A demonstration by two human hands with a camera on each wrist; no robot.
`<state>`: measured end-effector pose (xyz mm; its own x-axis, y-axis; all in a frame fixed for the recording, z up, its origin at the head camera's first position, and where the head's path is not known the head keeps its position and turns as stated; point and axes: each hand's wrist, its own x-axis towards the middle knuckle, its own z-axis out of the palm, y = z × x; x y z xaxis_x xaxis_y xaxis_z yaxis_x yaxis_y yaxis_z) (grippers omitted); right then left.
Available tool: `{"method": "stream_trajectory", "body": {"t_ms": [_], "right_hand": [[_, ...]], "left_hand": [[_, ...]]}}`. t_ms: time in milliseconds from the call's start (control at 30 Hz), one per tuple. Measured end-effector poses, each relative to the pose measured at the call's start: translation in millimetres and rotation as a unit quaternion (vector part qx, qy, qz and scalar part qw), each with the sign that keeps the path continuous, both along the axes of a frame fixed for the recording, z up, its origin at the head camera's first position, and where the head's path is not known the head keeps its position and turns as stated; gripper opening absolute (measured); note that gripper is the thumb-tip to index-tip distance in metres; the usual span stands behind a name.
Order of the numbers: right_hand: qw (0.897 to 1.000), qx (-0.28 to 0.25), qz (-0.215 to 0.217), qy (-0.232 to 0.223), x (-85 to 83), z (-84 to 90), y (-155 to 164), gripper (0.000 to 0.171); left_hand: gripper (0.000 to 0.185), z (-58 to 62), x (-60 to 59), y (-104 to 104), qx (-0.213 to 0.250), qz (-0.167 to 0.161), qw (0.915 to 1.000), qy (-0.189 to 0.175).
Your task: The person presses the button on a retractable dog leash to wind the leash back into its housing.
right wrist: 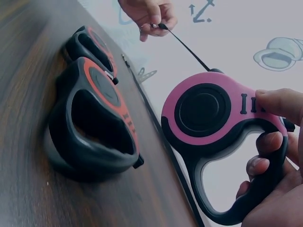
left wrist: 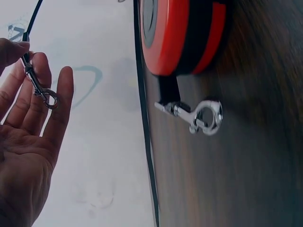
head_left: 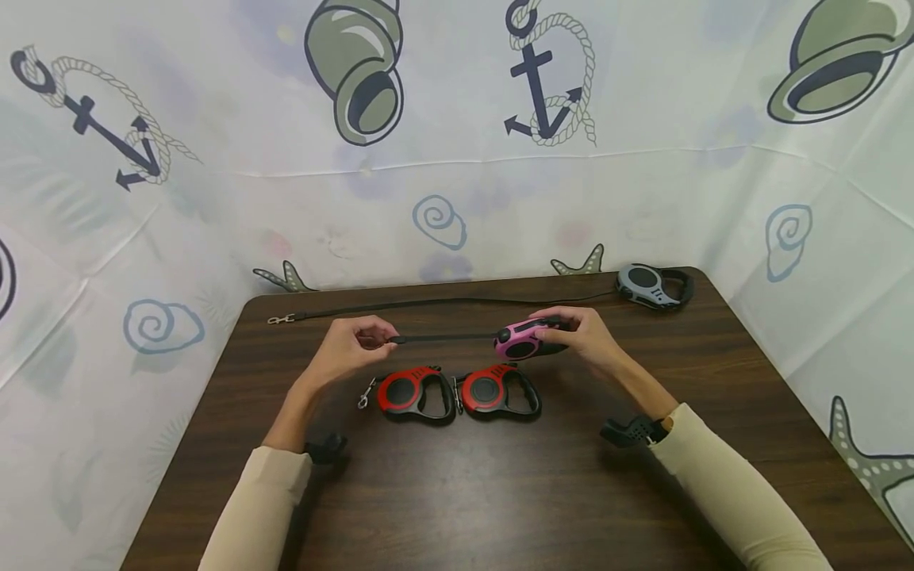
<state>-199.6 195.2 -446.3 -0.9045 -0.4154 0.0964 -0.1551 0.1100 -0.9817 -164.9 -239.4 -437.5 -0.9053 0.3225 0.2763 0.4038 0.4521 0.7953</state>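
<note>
My right hand (head_left: pixel 584 336) grips the black handle of a pink retractable dog leash (right wrist: pixel 203 109), its thumb lying on the pink casing. From that casing a black strap (head_left: pixel 450 338) runs out taut to my left hand (head_left: pixel 355 341). Thumb and finger of the left hand pinch the strap's end, where a metal snap hook (left wrist: pixel 40 87) hangs against the fingers in the left wrist view. Both hands are held above the table. Just below them lie two red retractable leashes, the left one (head_left: pixel 401 391) and the right one (head_left: pixel 485 390), each with a metal clip at its left.
A grey retractable leash (head_left: pixel 640 284) lies at the back right of the dark wooden table (head_left: pixel 457 492). Its black strap (head_left: pixel 428 303) stretches left along the back, ending in a metal clip (head_left: pixel 282 319). A patterned cloth (head_left: pixel 457 103) hangs behind and at both sides.
</note>
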Motion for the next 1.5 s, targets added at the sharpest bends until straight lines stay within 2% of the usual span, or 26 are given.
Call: {"method": "stream_trajectory", "body": {"t_ms": [400, 700, 1067, 1500], "right_hand": [[1.000, -0.019, 0.013, 0.006, 0.6, 0.8, -16.2, 0.037], [0.999, -0.037, 0.021, 0.007, 2.2, 1.0, -26.4, 0.037], [0.998, -0.056, 0.032, 0.004, 1.4, 0.7, -38.8, 0.036], [0.996, -0.073, 0.045, -0.010, 2.6, 2.2, -53.0, 0.038]], "left_hand": [[0.014, -0.5, -2.6, 14.9, 0.007, -0.007, 0.9999, 0.012], [0.014, 0.1, -3.4, 31.8, 0.019, -0.021, 0.9996, 0.007], [0.014, -1.5, -7.7, 48.3, 0.027, -0.042, 0.9985, 0.022], [0.013, -5.5, -9.5, 61.2, 0.037, -0.049, 0.9980, 0.011]]}}
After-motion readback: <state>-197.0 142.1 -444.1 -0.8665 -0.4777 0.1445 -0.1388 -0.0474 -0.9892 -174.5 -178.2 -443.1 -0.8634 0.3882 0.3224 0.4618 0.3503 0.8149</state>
